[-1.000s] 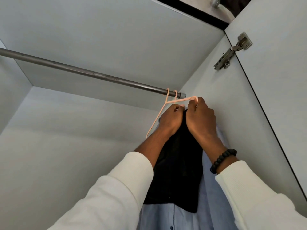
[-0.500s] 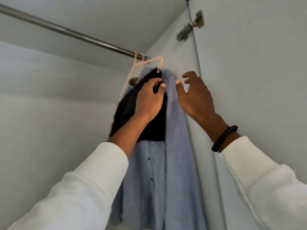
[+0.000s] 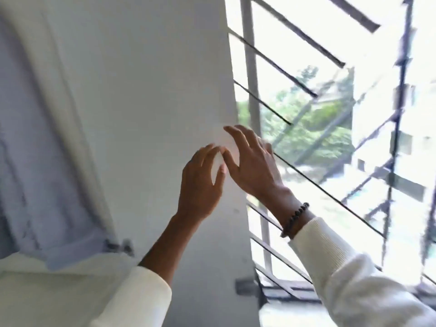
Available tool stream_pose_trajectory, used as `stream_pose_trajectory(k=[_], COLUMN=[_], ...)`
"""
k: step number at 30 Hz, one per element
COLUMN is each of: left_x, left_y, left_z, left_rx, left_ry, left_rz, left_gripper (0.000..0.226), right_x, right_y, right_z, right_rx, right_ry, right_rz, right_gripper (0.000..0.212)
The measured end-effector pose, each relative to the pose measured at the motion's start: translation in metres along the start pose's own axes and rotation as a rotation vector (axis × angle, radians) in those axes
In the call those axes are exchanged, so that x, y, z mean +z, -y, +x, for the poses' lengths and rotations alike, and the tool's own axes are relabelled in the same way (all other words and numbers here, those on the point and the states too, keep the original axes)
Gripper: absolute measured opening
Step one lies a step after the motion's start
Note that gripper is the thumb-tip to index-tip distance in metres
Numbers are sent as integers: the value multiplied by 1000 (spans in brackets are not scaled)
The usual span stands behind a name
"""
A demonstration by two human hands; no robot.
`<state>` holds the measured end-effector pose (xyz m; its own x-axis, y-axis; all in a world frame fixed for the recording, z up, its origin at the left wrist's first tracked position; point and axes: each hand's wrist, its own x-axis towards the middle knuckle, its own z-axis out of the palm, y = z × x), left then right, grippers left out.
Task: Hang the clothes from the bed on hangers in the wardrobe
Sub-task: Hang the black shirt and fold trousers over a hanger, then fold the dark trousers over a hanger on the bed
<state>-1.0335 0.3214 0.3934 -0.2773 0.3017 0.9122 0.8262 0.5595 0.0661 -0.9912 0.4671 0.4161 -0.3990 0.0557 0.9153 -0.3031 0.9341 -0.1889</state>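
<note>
Both hands up in front of a white wardrobe door point(image 3: 146, 90), nothing in either grip. Left hand point(image 3: 200, 185) raised w/ fingers loosely spread & relaxed, thumb out to the right, holding nothing; it sits in front of the door's surface, can't tell if it touches. Right hand point(image 3: 254, 166) just beside it, a bit higher, fingers spread & slightly bent, also holding nothing; its thumb nearly meets the left fingertips, its fingers overlap the door's right edge. Beaded bracelet point(image 3: 295, 218) on the right wrist, white sleeves point(image 3: 354, 279) on both arms.

Task's thing: pale blue shirt point(image 3: 42, 161) hangs at far left, inside the wardrobe, left of the door & well apart from both hands. Its hem ends low left w/ a light surface below it. Hanger & rail out of shot. A small dark fitting point(image 3: 119, 246) shows near the shirt's lower right corner, blurred, can't say what it is.

Right of the door: window w/ metal bars point(image 3: 271, 64) running slantwise, green trees point(image 3: 318, 128) & bright daylight beyond. Whole view is motion-blurred, esp. the window side.
</note>
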Motion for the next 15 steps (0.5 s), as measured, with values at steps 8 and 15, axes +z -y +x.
stream_pose_trajectory(k=[8, 15], left_x=[173, 290], left_y=[-266, -502], left_z=[-60, -140], left_rx=[-331, -528], left_ry=[235, 768], left_rz=[-602, -1062], left_gripper=[34, 16], right_x=[-215, -405], right_y=[-188, -287], right_z=[-185, -361], right_rx=[348, 861], right_ry=[72, 122], right_rz=[-272, -334], right_gripper=[51, 37])
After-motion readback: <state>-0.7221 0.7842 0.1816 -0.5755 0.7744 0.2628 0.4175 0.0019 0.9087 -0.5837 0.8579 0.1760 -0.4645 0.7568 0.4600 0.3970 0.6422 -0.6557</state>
